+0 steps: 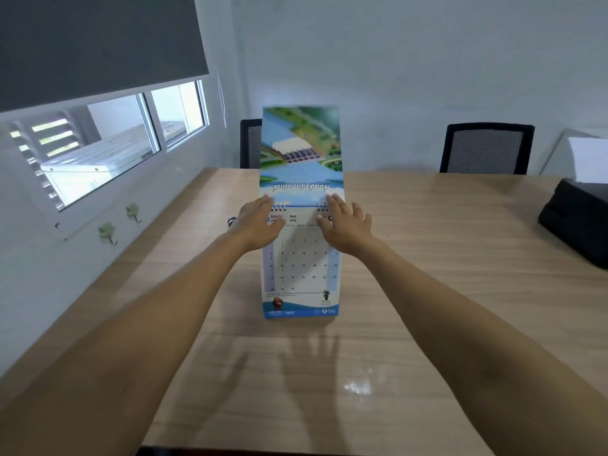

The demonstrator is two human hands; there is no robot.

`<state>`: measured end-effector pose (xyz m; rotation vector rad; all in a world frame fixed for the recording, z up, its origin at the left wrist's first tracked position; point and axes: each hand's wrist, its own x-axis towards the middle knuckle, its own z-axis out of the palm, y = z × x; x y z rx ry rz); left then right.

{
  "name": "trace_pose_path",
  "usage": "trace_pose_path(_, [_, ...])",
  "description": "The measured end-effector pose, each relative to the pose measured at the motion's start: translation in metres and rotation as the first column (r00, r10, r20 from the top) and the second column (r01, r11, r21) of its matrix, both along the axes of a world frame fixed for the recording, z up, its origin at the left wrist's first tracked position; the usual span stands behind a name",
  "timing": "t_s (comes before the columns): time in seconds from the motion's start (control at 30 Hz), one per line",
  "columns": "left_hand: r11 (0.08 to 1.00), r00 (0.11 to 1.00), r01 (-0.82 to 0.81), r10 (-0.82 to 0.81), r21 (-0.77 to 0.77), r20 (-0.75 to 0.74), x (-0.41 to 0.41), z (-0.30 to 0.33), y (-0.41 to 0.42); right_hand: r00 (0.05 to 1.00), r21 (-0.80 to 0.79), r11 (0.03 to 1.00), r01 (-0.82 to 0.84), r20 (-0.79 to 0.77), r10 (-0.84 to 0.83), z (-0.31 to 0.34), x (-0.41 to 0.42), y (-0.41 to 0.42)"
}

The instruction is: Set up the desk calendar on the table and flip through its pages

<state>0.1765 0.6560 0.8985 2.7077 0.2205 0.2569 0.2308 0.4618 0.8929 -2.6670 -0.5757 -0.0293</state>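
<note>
The desk calendar (301, 274) stands upright in the middle of the wooden table (427, 291), showing a June date grid toward me. One page (301, 149) with a picture of water and buildings sticks straight up above the spiral binding, its print upside down and blurred. My left hand (258, 227) rests at the left end of the binding, fingers spread against the page. My right hand (345, 225) is at the right end of the binding, fingers likewise apart and touching the page's lower edge. Neither hand is closed around anything.
Two black mesh chairs (487, 149) stand behind the table's far edge. A black printer (579, 218) with white paper sits at the right edge. A window and a white wall with small hooks (133, 212) run along the left.
</note>
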Motion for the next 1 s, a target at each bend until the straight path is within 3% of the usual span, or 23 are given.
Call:
trace_pose_path(0.27, [0.996, 0.999, -0.037, 0.036, -0.079, -0.021, 0.003, 0.001, -0.005, 0.999, 0.049, 0.999, 0.014, 0.041, -0.016, -0.007, 0.005, 0.003])
trace_pose_path(0.37, [0.972, 0.996, -0.083, 0.087, -0.220, 0.009, -0.002, -0.006, -0.011, 1.000, 0.236, 0.972, -0.007, -0.018, 0.011, -0.014, 0.006, 0.004])
trace_pose_path(0.43, [0.906, 0.980, -0.174, 0.197, -0.386, 0.021, -0.009, -0.014, -0.016, 0.991, 0.493, 0.868, 0.061, -0.132, 0.005, -0.020, 0.002, 0.004])
trace_pose_path(0.5, [0.780, 0.950, -0.275, 0.311, -0.562, -0.033, -0.015, -0.025, -0.020, 0.929, 0.639, 0.729, 0.247, -0.370, 0.010, -0.026, -0.004, 0.004])
trace_pose_path(0.6, [0.611, 0.952, -0.264, 0.291, -0.747, -0.098, -0.020, -0.044, -0.026, 0.800, 0.671, 0.607, 0.425, -0.592, 0.094, -0.036, -0.010, 0.004])
trace_pose_path(0.77, [0.463, 0.982, -0.093, 0.189, -0.882, -0.004, -0.030, -0.035, -0.041, 0.760, 0.717, 0.534, 0.447, -0.620, 0.196, -0.033, -0.022, 0.003])
trace_pose_path(0.9, [0.454, 0.986, -0.062, 0.167, -0.889, 0.017, -0.034, -0.032, -0.042, 0.790, 0.748, 0.530, 0.399, -0.574, 0.215, -0.041, -0.024, -0.001])
trace_pose_path(1.0, [0.537, 0.992, -0.096, 0.125, -0.838, -0.033, -0.029, -0.052, -0.031, 0.858, 0.732, 0.571, 0.370, -0.505, 0.092, -0.055, -0.022, -0.001])
